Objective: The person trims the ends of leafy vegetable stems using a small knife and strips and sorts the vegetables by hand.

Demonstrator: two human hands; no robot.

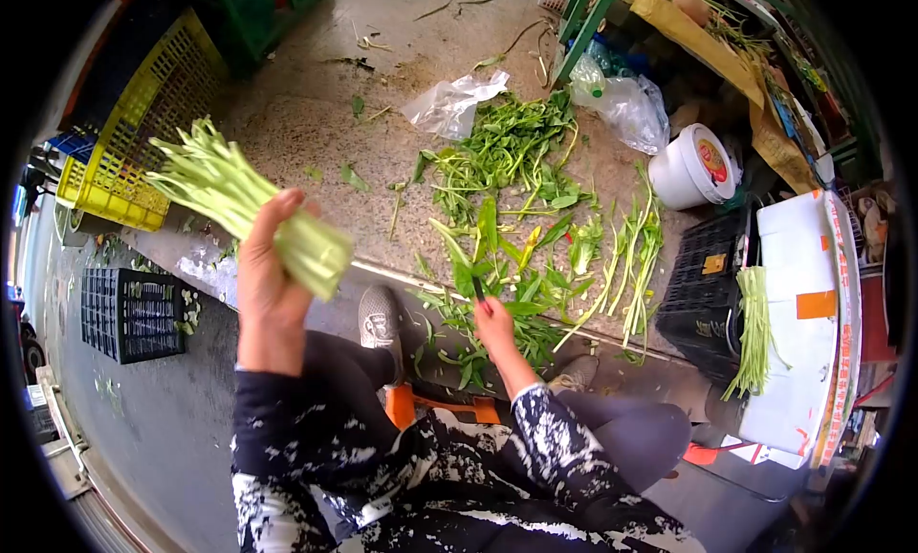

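Note:
My left hand (275, 266) is wrapped round a thick bunch of pale green vegetable stems (215, 175), raised to the left of the leaf pile and tilted. The cut ends show below my thumb. In my right hand (494, 329) is a small knife (478, 287); its dark blade points away from me and its handle is mostly hidden in my fingers. Loose green leaves (492, 252) lie just beyond the blade. Farther off is a heap of leafy greens (512, 151), with several long stems (636, 252) on the ground to its right.
A yellow crate (143, 123) and a dark crate (132, 314) stand at left. At right are a white bucket (690, 168), a black crate (703, 285) and a white foam box (794, 333) with a stem bunch (754, 333) on it. Plastic bags (449, 107) lie behind.

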